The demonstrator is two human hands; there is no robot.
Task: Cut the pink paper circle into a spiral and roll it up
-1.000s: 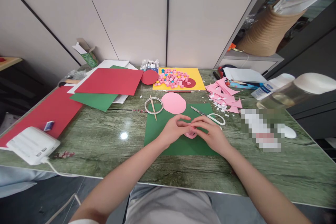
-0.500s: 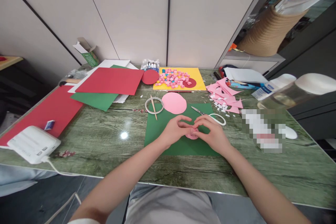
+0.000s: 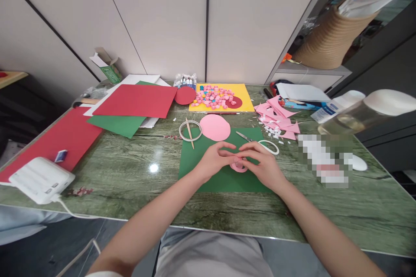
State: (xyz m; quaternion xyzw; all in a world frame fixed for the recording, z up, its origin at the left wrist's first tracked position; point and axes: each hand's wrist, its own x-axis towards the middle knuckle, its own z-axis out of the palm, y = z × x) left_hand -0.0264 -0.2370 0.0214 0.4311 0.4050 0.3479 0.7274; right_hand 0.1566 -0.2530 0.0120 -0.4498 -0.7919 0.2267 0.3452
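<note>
Pink paper coil [image 3: 239, 166] sits on the green sheet [image 3: 195, 156] at table centre, pinched between both hands: left hand [image 3: 212, 162] at its 9 o'clock with thumb and forefinger closed on the edge, right hand [image 3: 264, 166] at 3 o'clock, fingertips likewise closed on it. Judged feather-light, soft, easily creased or sprung loose; best held by the rim, lightly. Pink disc [image 3: 215, 127] lies at 11 o'clock, scissors [image 3: 260, 142] at 1 o'clock.
</note>
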